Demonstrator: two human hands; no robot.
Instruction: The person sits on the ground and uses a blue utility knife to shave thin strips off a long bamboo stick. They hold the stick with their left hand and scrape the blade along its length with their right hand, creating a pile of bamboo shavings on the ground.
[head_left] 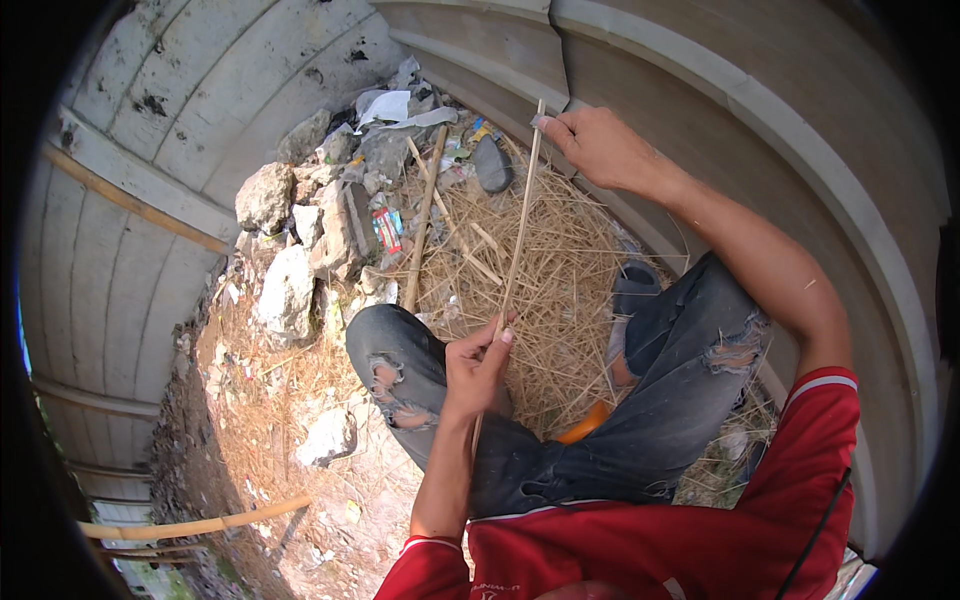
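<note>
- Sitter's left hand point(475, 372), centre: closed around thin strip point(522, 215).
- Right hand point(598, 148), one o'clock: pinching thin strip's upper end.
- Straw point(580, 240), beneath.
- Pale rock point(287, 293), nine o'clock.

There're 2 bare hands point(605, 150), 1 long thin tan strip point(521, 218), 1 pr. ripped dk. jeans point(670, 400), 1 red fabric shirt point(620, 550), 1 curved orange obj. point(583, 424)

Strong daylight washes the bare ground point(370, 500) left of centre almost white and brightens the pale rocks point(287, 290), while the straw point(570, 240) lies in softer, dimmer light. The fisheye lens bows the wall panels point(660, 120) and rings the view in black; the middle is fairly sharp, detail toward the rim softer.
</note>
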